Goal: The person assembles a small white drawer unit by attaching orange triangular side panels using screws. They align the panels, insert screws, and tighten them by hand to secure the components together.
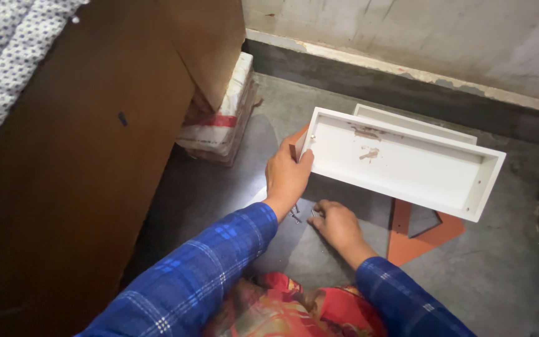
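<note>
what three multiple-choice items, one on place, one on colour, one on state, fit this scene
1. Where is the right hand?
A. down on the floor by small screws
B. on the wall
C. inside the cabinet

2. What colour is the box frame?
A. black
B. white
C. green

3. What is the left hand doing?
A. hanging free
B. lying flat on the floor
C. gripping the frame's end

Answers: 1 A, its fingers rest on the grey floor next to the screws. 2 B, all its panels are white. 3 C, its fingers are closed round the frame's left end, holding it off the floor.
</note>
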